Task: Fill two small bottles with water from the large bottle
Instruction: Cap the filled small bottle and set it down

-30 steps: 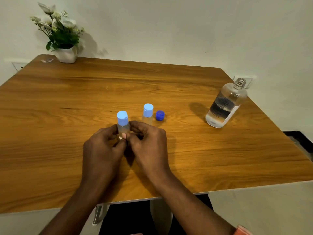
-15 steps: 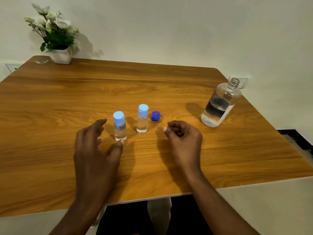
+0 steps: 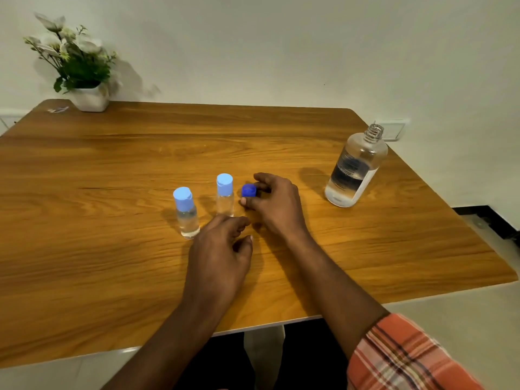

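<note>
The right hand (image 3: 277,204) is at the dark blue cap (image 3: 249,190) on the table (image 3: 112,164), its grip curled round the cap, forefinger beyond it and thumb on the near side. The left hand (image 3: 222,249) hovers closer in, its grip loosely curled and holding nothing. Two capped bottles with water stand upright: the nearer small bottle (image 3: 186,213) and the farther small bottle (image 3: 225,196), just beside the cap. The large bottle (image 3: 356,170) stands uncapped, well apart at the right.
</note>
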`<state>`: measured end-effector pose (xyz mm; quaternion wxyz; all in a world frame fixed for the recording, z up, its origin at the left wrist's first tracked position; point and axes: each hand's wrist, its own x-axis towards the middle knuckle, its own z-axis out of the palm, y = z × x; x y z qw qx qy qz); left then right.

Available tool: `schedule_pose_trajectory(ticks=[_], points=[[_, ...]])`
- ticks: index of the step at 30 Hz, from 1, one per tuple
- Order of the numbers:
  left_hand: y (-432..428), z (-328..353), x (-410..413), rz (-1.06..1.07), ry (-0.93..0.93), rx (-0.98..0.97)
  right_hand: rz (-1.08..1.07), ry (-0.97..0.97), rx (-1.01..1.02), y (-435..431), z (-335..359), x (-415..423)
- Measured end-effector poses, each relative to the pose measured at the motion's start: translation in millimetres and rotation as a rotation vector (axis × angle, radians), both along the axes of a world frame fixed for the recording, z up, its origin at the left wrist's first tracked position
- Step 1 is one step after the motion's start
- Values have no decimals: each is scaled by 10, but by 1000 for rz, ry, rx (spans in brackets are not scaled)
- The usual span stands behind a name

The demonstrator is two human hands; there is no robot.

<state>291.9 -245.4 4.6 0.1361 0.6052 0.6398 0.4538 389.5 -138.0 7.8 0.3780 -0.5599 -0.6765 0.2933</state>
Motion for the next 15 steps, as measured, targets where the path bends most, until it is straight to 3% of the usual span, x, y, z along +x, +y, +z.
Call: schedule_pose_trajectory(ticks=[15], points=[[291, 28, 471, -131, -32, -55, -83, 105, 10, -423, 11, 896]])
